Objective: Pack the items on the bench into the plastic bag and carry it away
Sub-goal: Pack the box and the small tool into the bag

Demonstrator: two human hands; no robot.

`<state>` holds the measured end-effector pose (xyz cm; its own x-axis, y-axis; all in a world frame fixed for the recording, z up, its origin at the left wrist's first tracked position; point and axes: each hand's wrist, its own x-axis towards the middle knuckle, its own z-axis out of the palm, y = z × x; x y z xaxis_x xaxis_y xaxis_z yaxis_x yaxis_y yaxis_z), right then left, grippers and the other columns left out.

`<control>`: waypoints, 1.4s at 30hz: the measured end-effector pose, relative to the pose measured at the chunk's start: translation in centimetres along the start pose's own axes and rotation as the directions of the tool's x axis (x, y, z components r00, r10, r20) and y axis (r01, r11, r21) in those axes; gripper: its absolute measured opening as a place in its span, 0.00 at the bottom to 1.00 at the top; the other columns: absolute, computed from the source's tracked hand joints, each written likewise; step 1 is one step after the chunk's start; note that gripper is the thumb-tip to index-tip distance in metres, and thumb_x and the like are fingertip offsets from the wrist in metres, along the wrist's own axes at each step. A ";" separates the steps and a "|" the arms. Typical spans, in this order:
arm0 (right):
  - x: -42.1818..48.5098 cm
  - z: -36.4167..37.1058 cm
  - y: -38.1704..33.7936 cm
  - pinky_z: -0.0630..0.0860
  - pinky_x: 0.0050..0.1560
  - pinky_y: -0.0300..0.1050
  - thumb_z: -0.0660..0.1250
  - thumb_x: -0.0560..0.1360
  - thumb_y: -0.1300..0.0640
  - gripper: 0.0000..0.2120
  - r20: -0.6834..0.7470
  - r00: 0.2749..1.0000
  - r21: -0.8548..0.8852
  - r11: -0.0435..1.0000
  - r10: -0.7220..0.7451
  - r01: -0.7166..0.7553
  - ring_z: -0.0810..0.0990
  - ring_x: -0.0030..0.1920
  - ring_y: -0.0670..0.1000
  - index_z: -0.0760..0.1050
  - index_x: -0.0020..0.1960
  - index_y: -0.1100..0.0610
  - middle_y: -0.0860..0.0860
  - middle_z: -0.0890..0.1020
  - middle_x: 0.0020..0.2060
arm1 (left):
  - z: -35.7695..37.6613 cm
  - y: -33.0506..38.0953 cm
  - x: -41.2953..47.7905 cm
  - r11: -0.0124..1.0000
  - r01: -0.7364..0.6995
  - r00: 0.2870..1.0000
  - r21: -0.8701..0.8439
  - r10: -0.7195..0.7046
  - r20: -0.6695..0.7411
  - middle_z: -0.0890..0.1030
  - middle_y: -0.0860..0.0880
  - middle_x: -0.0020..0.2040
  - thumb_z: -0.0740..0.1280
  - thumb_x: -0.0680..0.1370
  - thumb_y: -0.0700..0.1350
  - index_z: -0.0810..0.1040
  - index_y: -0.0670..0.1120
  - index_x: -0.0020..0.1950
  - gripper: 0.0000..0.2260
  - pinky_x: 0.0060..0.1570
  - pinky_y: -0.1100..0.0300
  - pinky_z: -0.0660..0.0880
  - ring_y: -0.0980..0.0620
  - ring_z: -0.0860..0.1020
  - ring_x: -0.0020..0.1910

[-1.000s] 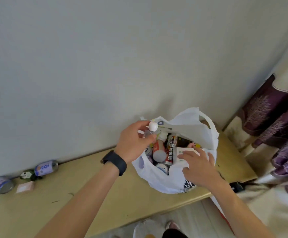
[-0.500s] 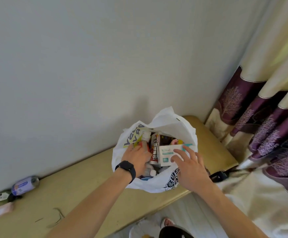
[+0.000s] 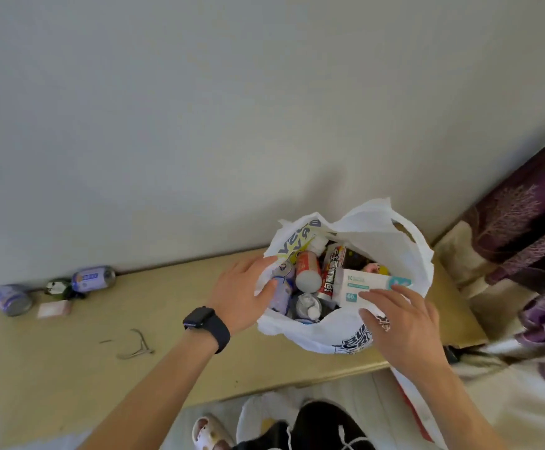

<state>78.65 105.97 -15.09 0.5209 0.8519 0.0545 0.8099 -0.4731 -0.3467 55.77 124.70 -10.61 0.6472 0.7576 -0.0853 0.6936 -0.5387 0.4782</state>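
Left hand (image 3: 243, 295) lies loose and empty on the left rim of the plastic bag (image 3: 316, 332). A second ago it held a small bottle, so I judge that dropped inside. Right hand (image 3: 404, 323) still presses flat fingers on the white box (image 3: 362, 282), centre-right. Left on the bench (image 3: 70, 378): two cans (image 3: 93, 278), dark bottle (image 3: 57, 287), pink packet (image 3: 53, 309), nippers (image 3: 136, 347). Packing isn't done.

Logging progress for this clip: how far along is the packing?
Mostly packed: the plastic bag stands on the bench, full of bottles and a white box. In hand: the left hand rests on the bag's rim, the right hand touches the box. Left: two purple cans, a dark bottle, a pink packet and metal nippers lie unpacked; then carrying away.
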 end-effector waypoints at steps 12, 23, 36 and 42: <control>-5.2 8.3 -19.5 0.71 0.57 0.33 0.63 0.78 0.46 0.11 0.369 0.763 0.455 0.819 -0.531 0.350 0.75 0.55 0.39 0.80 0.58 0.43 0.29 0.75 0.51 | 5.8 -17.3 -16.4 0.737 0.667 0.744 -0.108 -0.649 0.162 0.66 0.49 0.75 0.59 0.80 0.51 0.62 0.52 0.76 0.24 0.69 0.51 0.65 0.47 0.65 0.72; -1.5 26.2 -38.2 0.73 0.63 0.52 0.59 0.79 0.43 0.25 0.824 0.474 0.060 0.880 -0.310 0.471 0.68 0.68 0.54 0.63 0.73 0.50 0.50 0.70 0.69 | 5.3 -35.1 -23.8 0.643 0.760 0.570 0.095 -0.729 0.380 0.44 0.48 0.81 0.59 0.81 0.50 0.48 0.53 0.80 0.30 0.76 0.43 0.48 0.44 0.46 0.79; -0.3 37.4 -47.6 0.72 0.42 0.49 0.66 0.78 0.45 0.17 0.823 0.558 -0.132 0.917 -0.111 0.377 0.79 0.55 0.59 0.66 0.56 0.56 0.56 0.79 0.53 | 1.0 -49.3 -23.8 0.714 0.695 0.642 0.091 -0.672 0.370 0.47 0.50 0.81 0.59 0.79 0.48 0.53 0.57 0.79 0.29 0.76 0.43 0.48 0.42 0.47 0.78; -1.0 37.2 -47.1 0.76 0.47 0.47 0.59 0.80 0.44 0.14 0.806 0.582 -0.169 0.901 -0.106 0.399 0.79 0.53 0.54 0.75 0.54 0.52 0.51 0.80 0.51 | -5.0 -56.8 -15.8 0.756 0.644 0.742 0.115 -0.654 0.145 0.52 0.44 0.79 0.64 0.77 0.45 0.56 0.50 0.78 0.30 0.75 0.45 0.54 0.42 0.52 0.77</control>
<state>29.96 135.74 -33.69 -0.0004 0.7272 -0.6864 0.9834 -0.1243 -0.1323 4.54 145.15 -32.06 0.0724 0.8611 -0.5033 0.9777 0.0385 0.2064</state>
